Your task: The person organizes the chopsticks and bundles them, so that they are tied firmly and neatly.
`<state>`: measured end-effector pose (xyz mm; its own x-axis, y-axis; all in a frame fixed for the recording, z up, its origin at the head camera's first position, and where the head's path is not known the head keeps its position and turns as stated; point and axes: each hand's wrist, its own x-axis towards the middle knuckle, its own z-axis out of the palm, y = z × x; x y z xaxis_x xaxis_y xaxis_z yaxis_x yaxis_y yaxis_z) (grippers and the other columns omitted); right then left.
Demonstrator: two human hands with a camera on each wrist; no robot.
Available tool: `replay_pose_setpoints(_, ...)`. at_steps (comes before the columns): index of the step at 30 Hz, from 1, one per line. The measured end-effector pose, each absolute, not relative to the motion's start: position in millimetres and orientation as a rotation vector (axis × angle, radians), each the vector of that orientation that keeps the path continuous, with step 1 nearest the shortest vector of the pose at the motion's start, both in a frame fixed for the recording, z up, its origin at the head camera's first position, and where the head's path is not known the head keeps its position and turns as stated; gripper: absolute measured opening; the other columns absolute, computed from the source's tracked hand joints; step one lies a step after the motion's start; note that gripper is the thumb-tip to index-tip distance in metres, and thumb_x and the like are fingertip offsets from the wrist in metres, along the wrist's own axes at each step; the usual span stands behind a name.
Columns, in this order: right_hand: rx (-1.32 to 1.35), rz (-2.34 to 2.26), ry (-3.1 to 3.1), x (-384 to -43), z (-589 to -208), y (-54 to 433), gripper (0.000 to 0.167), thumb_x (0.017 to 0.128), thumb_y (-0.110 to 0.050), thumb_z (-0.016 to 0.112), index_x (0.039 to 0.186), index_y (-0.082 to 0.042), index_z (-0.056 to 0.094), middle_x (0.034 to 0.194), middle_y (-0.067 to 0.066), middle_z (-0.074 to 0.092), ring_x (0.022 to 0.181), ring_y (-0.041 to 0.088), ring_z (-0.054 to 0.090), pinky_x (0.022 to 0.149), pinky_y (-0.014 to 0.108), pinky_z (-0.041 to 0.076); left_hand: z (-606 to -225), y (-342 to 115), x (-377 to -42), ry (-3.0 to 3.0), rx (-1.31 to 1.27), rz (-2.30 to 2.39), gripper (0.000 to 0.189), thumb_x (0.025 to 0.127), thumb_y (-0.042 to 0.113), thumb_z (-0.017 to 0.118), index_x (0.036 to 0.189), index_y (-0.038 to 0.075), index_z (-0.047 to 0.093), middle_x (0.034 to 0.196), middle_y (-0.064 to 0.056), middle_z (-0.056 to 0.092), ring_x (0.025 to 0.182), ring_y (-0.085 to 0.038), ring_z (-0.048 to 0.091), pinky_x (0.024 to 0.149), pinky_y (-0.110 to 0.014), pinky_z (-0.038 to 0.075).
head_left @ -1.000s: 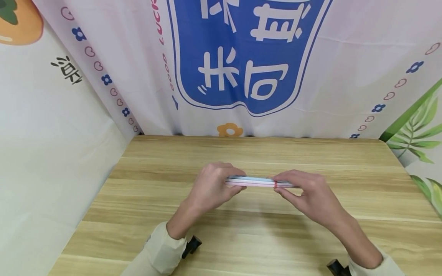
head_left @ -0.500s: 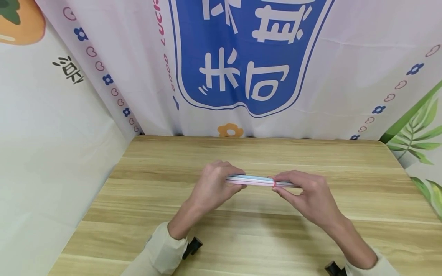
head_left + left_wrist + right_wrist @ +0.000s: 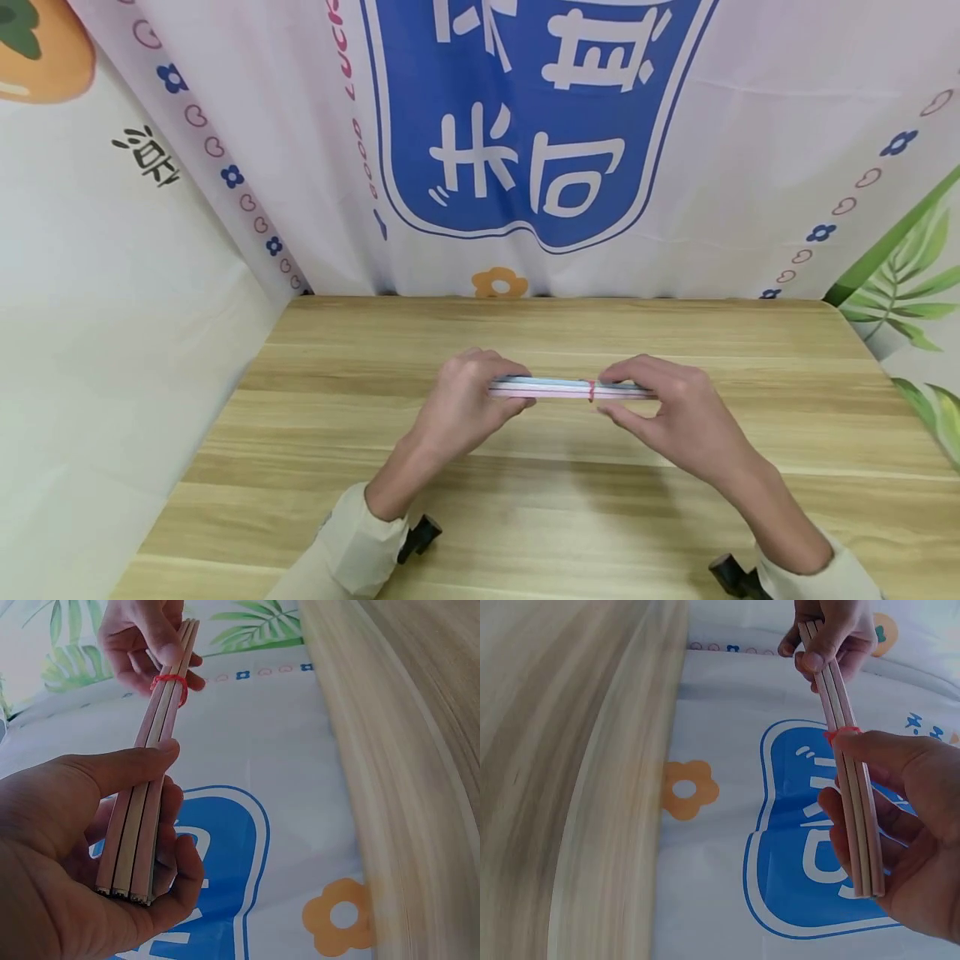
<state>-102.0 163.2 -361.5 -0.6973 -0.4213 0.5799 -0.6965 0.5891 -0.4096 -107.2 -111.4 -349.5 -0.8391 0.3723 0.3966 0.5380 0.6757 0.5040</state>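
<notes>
A bundle of long slim sticks (image 3: 551,388) in pink, cream and pale blue is held level above the table. A red band (image 3: 591,391) circles it right of the middle. My left hand (image 3: 468,400) grips the left end, its thumb lying across the sticks in the left wrist view. Near the other end, my right hand (image 3: 678,408) has its fingers curled behind the bundle. The right thumb (image 3: 877,748) lies right at the band in the right wrist view. Part of the sticks is hidden by the fingers.
Below the hands spreads a wood-grain table (image 3: 375,350). A white printed cloth (image 3: 750,167) with a blue emblem hangs along its back edge, and a white sheet (image 3: 112,350) hangs at the left. Black mounts (image 3: 420,537) sit at the sleeve cuffs.
The right end of the bundle has risen slightly. My right fingers have loosened around the red band, which shows more fully and sits slightly further left. My left hand keeps its grip.
</notes>
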Motion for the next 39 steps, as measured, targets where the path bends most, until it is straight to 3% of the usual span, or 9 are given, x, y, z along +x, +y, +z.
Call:
replay_pose_setpoints(3,0.905,0.901,-2.392,-103.1,-361.7,165.4,0.033,0.079,-0.002,0.093,0.103,-0.02,0.08,0.101,-0.01,0.081,0.087,0.007,0.075,0.082,0.008,0.052,-350.8,-111.3,-107.8,-2.615,-0.729,-0.918,0.02,0.08,0.012,0.096,0.097,0.012,0.086,0.092,0.001,0.083,0.082,-0.013,0.07,0.075,-0.028,0.055)
replay_pose_setpoints(8,0.958,0.962,-2.302,-104.8,-367.3,161.9,0.036,0.077,0.004,0.091,0.104,-0.018,0.082,0.101,-0.006,0.083,0.088,0.013,0.079,0.083,0.011,0.056,-351.8,-109.8,-107.4,-2.603,-0.739,-0.908,0.021,0.079,0.012,0.097,0.096,0.012,0.086,0.09,0.001,0.083,0.08,-0.013,0.07,0.074,-0.027,0.054)
replay_pose_setpoints(14,0.969,1.032,-2.22,-105.4,-371.6,158.7,0.039,0.072,0.008,0.092,0.104,-0.014,0.085,0.097,0.0,0.084,0.083,0.015,0.079,0.074,0.012,0.058,-352.9,-108.0,-105.5,-2.58,-0.756,-0.891,0.021,0.078,0.012,0.097,0.096,0.013,0.086,0.091,0.001,0.083,0.081,-0.014,0.071,0.073,-0.027,0.055)
replay_pose_setpoints(24,0.926,0.939,-2.292,-102.5,-375.5,153.2,0.035,0.072,-0.011,0.098,0.105,-0.014,0.087,0.093,-0.001,0.084,0.07,0.003,0.063,0.056,0.011,0.043,-354.7,-103.4,-102.0,-2.6,-0.793,-0.88,0.022,0.08,0.016,0.097,0.098,0.014,0.086,0.095,0.001,0.083,0.083,-0.014,0.071,0.073,-0.025,0.054)
replay_pose_setpoints(31,0.91,0.912,-2.351,-101.3,-369.4,158.4,0.037,0.075,-0.011,0.098,0.108,-0.017,0.083,0.099,-0.007,0.082,0.083,0.008,0.075,0.074,0.011,0.053,-353.1,-106.0,-103.6,-2.602,-0.768,-0.914,0.023,0.078,0.015,0.098,0.098,0.014,0.087,0.094,0.001,0.083,0.083,-0.014,0.072,0.074,-0.026,0.054)
replay_pose_setpoints(39,0.955,0.92,-2.353,-103.4,-367.5,162.0,0.037,0.078,-0.008,0.095,0.107,-0.025,0.08,0.104,-0.013,0.08,0.091,0.007,0.076,0.085,0.011,0.054,-350.8,-108.7,-104.9,-2.595,-0.758,-0.917,0.021,0.079,0.016,0.097,0.098,0.015,0.087,0.093,0.002,0.083,0.083,-0.014,0.072,0.074,-0.026,0.055)
